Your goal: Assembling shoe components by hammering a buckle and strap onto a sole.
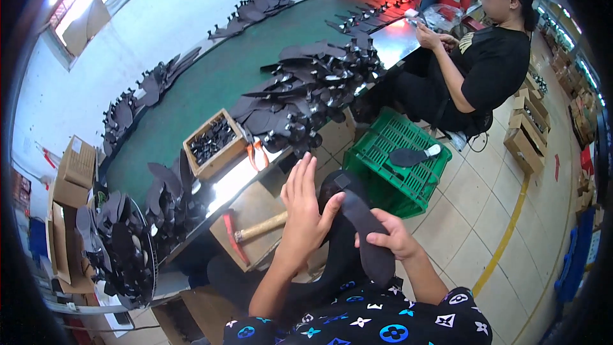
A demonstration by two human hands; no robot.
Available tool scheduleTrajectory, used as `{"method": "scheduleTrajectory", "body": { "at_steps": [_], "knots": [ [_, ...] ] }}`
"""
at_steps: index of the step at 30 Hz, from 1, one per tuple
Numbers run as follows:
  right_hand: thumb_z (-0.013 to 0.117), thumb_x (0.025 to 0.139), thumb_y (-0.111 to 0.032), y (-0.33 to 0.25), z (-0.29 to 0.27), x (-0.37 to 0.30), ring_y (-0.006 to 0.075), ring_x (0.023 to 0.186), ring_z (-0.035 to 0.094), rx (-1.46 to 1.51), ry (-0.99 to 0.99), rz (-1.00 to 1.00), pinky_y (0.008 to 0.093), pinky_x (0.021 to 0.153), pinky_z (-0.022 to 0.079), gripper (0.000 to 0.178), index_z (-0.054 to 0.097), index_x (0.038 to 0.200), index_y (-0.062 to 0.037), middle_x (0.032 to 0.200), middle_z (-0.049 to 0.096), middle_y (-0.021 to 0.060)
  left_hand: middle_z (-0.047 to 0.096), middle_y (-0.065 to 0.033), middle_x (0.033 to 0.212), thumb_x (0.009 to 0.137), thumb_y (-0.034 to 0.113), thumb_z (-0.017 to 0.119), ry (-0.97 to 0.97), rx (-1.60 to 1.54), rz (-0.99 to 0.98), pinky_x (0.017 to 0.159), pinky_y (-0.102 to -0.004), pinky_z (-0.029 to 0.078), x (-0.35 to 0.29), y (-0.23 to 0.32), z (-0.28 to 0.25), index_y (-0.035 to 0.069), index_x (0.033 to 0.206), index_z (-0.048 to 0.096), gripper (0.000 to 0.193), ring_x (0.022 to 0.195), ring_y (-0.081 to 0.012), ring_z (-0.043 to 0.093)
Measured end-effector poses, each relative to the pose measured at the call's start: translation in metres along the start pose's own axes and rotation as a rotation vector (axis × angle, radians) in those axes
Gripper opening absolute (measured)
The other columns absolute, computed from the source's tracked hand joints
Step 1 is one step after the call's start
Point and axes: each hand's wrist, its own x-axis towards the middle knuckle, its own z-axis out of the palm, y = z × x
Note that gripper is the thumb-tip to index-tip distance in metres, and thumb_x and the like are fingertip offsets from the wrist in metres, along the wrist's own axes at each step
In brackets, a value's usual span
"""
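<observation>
Green workbench (211, 83) heaped with dark soles — right hand (391, 237) grips insole (367, 230).

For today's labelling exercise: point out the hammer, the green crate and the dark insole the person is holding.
hammer (260, 229), head view, on its wooden handle.
green crate (373, 169), head view, on its front wall.
dark insole (370, 236), head view, on its middle, between the left hand (305, 214) and the right hand (391, 237).
</observation>
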Motion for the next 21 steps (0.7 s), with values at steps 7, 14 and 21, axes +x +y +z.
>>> {"method": "scheduleTrajectory", "body": {
  "at_steps": [7,14,21],
  "knots": [
    [0.067,0.093,-0.031,-0.027,-0.135,0.044,0.0198,0.091,0.065,-0.101,0.659,-0.343,0.0352,0.084,0.054,0.049,0.049,0.127,-0.0003,0.113,0.065,0.0154,0.036,-0.022,0.153,0.101,0.042,0.05,-0.098,-0.209,-0.166,0.116,-0.0466,0.019,-0.018,-0.013,-0.004,-0.002,0.15,0.03,0.068,0.141,-0.0366,0.033],
    [0.061,0.097,-0.034,0.003,-0.233,0.113,0.0437,0.131,0.045,-1.459,1.166,-0.252,0.0465,0.109,0.038,0.067,0.035,0.143,0.0061,0.143,0.041,0.0306,0.039,-0.0195,0.152,0.102,0.037,0.048,-0.027,-0.094,-0.351,0.116,-0.0458,0.021,-0.058,-0.034,-0.034,0.0,0.146,0.037,0.059,0.14,-0.0341,0.036],
    [0.066,0.092,-0.034,-0.162,-0.143,0.296,0.0434,0.118,0.056,-1.544,0.806,-0.77,0.0465,0.098,0.047,0.058,0.048,0.132,0.0048,0.126,0.058,0.0288,0.046,-0.018,0.148,0.101,0.032,0.051,0.089,-0.05,-0.405,0.116,-0.0465,0.021,-0.061,-0.04,-0.065,0.001,0.145,0.041,0.055,0.136,-0.0333,0.041]
  ]
}}
